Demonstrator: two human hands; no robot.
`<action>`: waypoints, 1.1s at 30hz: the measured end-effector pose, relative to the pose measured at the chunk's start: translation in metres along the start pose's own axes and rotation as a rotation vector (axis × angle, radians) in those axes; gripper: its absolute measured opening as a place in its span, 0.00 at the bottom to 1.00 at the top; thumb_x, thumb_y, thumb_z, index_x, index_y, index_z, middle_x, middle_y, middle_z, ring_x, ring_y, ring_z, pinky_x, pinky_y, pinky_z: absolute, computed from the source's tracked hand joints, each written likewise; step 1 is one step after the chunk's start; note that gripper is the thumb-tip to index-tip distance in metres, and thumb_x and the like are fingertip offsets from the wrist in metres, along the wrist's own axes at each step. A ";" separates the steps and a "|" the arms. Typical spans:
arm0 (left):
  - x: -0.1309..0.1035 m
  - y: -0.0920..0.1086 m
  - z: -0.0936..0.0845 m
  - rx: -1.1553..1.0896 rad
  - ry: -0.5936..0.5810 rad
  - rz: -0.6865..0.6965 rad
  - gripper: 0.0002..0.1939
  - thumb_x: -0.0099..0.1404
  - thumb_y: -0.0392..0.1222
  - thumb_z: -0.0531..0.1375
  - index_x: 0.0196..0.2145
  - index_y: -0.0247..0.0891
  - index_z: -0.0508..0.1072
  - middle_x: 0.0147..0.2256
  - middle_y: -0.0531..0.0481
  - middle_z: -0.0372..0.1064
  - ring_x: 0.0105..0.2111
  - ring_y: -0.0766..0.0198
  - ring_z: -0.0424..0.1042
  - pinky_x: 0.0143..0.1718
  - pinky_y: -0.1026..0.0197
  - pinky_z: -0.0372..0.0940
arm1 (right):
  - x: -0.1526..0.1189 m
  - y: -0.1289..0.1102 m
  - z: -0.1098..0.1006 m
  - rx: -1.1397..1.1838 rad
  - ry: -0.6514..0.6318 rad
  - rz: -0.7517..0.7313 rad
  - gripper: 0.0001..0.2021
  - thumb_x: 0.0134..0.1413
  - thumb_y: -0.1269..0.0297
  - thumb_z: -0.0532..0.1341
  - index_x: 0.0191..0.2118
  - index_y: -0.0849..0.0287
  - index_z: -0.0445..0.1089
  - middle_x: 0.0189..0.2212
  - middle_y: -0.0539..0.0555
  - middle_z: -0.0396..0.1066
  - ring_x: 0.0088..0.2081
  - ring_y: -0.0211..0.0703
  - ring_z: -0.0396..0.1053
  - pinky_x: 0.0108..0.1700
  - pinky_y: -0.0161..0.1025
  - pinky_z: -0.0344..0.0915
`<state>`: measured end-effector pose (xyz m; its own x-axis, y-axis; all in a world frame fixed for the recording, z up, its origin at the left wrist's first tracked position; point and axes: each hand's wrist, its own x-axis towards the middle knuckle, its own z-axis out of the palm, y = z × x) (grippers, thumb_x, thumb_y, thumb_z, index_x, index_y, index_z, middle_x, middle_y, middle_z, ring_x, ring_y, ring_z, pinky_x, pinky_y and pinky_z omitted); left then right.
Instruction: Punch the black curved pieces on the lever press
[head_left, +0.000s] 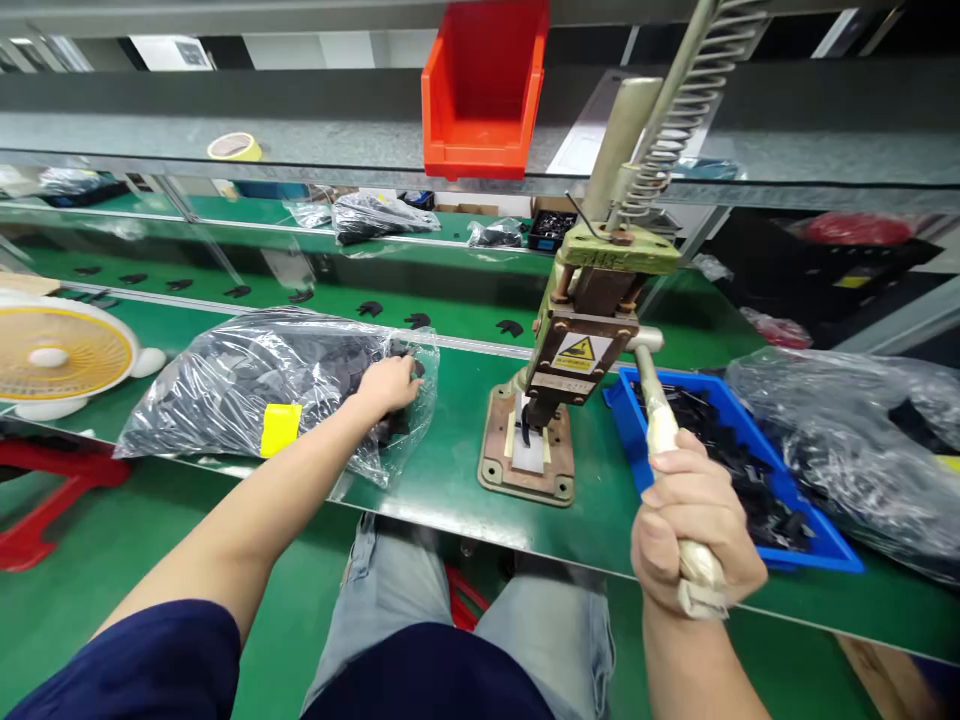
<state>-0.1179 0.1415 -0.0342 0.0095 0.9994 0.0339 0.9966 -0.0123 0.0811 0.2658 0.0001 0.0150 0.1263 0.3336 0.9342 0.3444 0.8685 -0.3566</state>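
Note:
My left hand (390, 385) reaches into the mouth of a clear plastic bag (247, 365) and touches the dark pieces there. Its fingers are curled; whatever they hold is hidden among the black parts (386, 425). My right hand (694, 520) wraps round the taped lever (660, 415) of a green hand press (619, 250), to the right of its body. Beneath the press's ram, a small black part (526, 425) sits on the light metal fixture (529, 455) of the base plate.
A blue bin (814, 520) of black parts stands right of the press, with another filled bag (877, 430) beside it. Several black pieces (510, 328) lie in a row behind. A fan (64, 350) is at left. An orange bin (480, 150) sits on the shelf above.

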 end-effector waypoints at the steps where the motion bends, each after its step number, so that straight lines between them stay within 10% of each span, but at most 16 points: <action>1: 0.004 -0.010 0.000 0.062 -0.022 -0.052 0.24 0.71 0.58 0.58 0.50 0.33 0.74 0.48 0.28 0.78 0.51 0.39 0.77 0.51 0.47 0.68 | 0.000 0.000 0.001 -0.004 0.006 -0.002 0.10 0.54 0.66 0.67 0.25 0.54 0.68 0.27 0.50 0.71 0.38 0.50 0.75 0.59 0.71 0.71; 10: 0.006 -0.002 0.024 0.042 -0.108 -0.154 0.28 0.70 0.51 0.62 0.59 0.31 0.65 0.47 0.29 0.79 0.48 0.41 0.80 0.48 0.50 0.68 | 0.000 0.002 0.000 -0.009 -0.007 -0.020 0.09 0.53 0.68 0.66 0.25 0.54 0.68 0.26 0.48 0.71 0.38 0.48 0.75 0.59 0.69 0.72; 19: -0.023 0.044 0.015 -0.199 -0.043 0.390 0.08 0.69 0.38 0.59 0.44 0.39 0.77 0.43 0.41 0.76 0.43 0.52 0.77 0.46 0.56 0.68 | 0.000 0.000 0.001 -0.020 -0.005 -0.009 0.09 0.54 0.67 0.66 0.26 0.54 0.67 0.27 0.47 0.70 0.39 0.46 0.74 0.59 0.69 0.70; 27: -0.045 0.097 0.036 -0.708 -0.134 0.331 0.08 0.69 0.45 0.63 0.42 0.40 0.79 0.38 0.51 0.79 0.36 0.60 0.75 0.39 0.60 0.67 | 0.000 -0.002 0.003 -0.036 0.021 -0.005 0.11 0.55 0.65 0.66 0.24 0.54 0.66 0.26 0.47 0.69 0.38 0.46 0.74 0.60 0.68 0.70; 33: -0.038 0.084 0.012 -0.606 0.013 0.389 0.07 0.67 0.43 0.63 0.41 0.39 0.77 0.35 0.50 0.73 0.35 0.59 0.73 0.39 0.59 0.66 | 0.000 -0.004 0.003 -0.046 -0.001 0.009 0.10 0.55 0.65 0.66 0.25 0.54 0.67 0.26 0.48 0.69 0.38 0.47 0.73 0.61 0.71 0.69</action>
<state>-0.0337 0.1029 -0.0402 0.3501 0.9184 0.1844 0.7008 -0.3875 0.5989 0.2619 -0.0026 0.0169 0.1287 0.3418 0.9309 0.3860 0.8474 -0.3645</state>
